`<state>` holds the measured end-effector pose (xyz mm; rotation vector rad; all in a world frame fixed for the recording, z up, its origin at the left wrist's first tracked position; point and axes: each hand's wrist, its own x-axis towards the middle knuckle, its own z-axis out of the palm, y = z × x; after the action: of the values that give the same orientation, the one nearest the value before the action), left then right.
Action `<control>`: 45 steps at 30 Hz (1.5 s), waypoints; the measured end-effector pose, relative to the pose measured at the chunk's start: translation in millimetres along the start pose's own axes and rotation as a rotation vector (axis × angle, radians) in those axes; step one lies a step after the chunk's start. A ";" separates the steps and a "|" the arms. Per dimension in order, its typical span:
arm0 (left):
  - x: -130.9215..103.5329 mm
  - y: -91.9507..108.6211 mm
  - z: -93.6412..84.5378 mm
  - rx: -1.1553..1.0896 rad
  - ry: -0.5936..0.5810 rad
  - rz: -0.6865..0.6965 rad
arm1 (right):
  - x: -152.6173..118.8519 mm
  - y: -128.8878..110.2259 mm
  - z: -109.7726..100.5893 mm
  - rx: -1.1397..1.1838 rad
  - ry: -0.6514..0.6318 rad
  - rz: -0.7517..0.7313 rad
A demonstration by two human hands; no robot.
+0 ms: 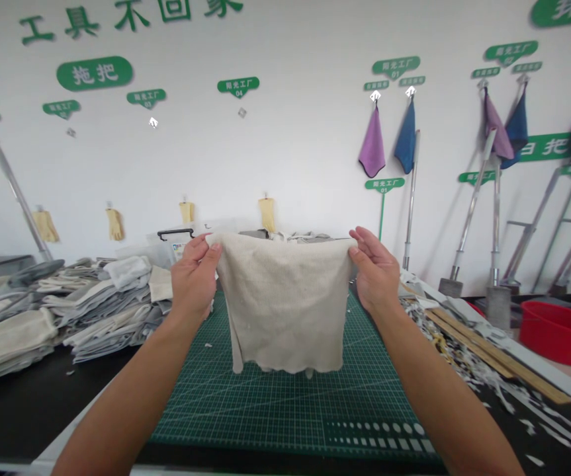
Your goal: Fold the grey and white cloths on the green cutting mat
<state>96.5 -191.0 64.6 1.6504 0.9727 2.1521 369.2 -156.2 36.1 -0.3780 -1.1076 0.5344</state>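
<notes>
A beige ribbed cloth [288,304] hangs stretched between my two hands, above a green cutting mat [285,416] with a white grid. My left hand [194,274] pinches its upper left corner between thumb and fingers. At the upper right corner, my right hand [375,268] grips the fabric the same way, its outer fingers stretched out. The cloth's lower edge is slightly wavy and hangs free; its top edge is roughly level.
Stacks of folded grey and beige fabric [111,297] lie on the left. Fabric scraps [456,350] and wooden strips [498,354] are on the right, beyond them a red basin [560,330]. Mops, gloves and purple and blue cloths line the white wall.
</notes>
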 end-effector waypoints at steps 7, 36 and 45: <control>1.9 -5.2 4.2 -0.144 -0.012 -0.125 | -3.1 -3.8 2.3 0.139 -0.070 0.061; -11.4 -5.8 2.2 -0.196 -0.027 -0.327 | -2.5 -3.9 -5.4 0.074 0.002 0.216; -42.1 -139.1 13.0 0.056 -0.391 -0.541 | -35.2 130.8 -51.3 -0.358 -0.186 0.559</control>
<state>96.0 -107.4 -55.0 1.5234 1.1874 1.4040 375.7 -71.5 -81.2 -0.9823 -1.2817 0.8765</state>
